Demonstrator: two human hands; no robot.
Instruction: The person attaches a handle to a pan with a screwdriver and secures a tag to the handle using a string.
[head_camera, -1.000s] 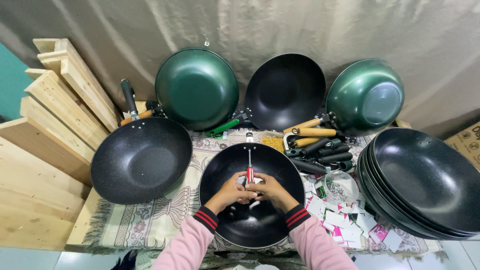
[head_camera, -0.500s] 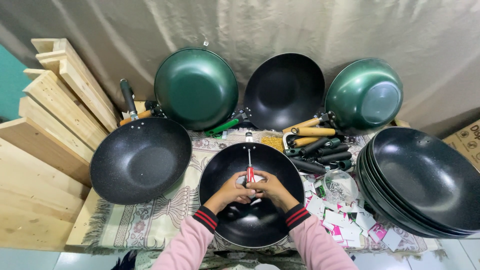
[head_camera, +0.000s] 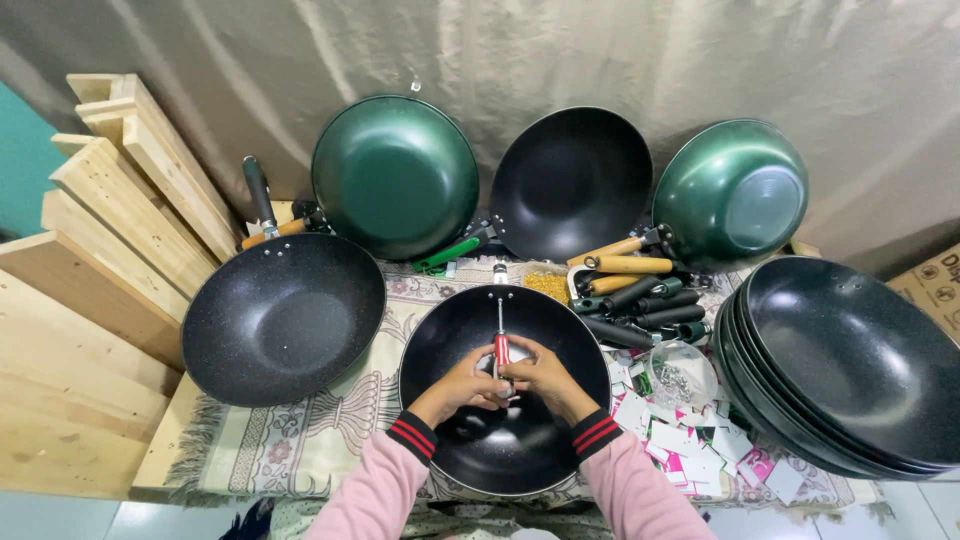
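Note:
A black speckled wok (head_camera: 505, 405) lies in front of me on a patterned cloth (head_camera: 330, 440). Both my hands meet over its middle. My left hand (head_camera: 462, 383) and my right hand (head_camera: 541, 376) close together around a screwdriver (head_camera: 501, 335) with a red and white handle, its metal shaft pointing away from me toward the wok's far rim. A small pale item is hidden between my fingers.
Another black wok with a handle (head_camera: 283, 316) lies at left. Two green woks (head_camera: 396, 175) (head_camera: 733, 192) and a black one (head_camera: 571, 183) lean on the curtain. A stack of black woks (head_camera: 850, 360) stands right. Loose handles (head_camera: 630, 290), a glass bowl (head_camera: 681, 375), paper tags (head_camera: 690, 445), wooden planks (head_camera: 70, 300).

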